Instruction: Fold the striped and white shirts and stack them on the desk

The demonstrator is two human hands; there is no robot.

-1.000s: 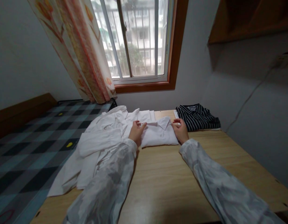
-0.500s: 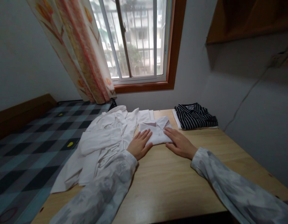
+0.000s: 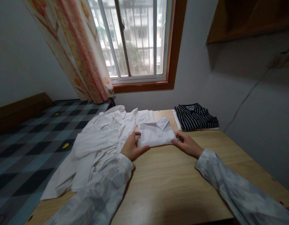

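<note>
A folded white shirt [image 3: 156,134] with its collar at the far side lies flat on the wooden table, a button showing on its front. At its left edge is my left hand [image 3: 132,147], fingers curled against the side and thumb along the near edge. My right hand [image 3: 188,144] grips the right near corner, thumb and fingers closed on the layered cloth. Part of each hand's fingertips is hidden by the fabric. Beside my left hand spreads a heap of loose white clothes [image 3: 100,140].
A folded black-and-white striped garment [image 3: 196,117] rests on white cloth at the table's [image 3: 177,184] back right. To the left is a bed with a checked cover [image 3: 36,137]. Behind stand a floral curtain [image 3: 81,50] and a window; a wooden shelf [image 3: 247,22] hangs upper right.
My hands were spread flat on top of the shirt; they have moved apart to its two sides and closed on its edges. The view has shifted slightly.
</note>
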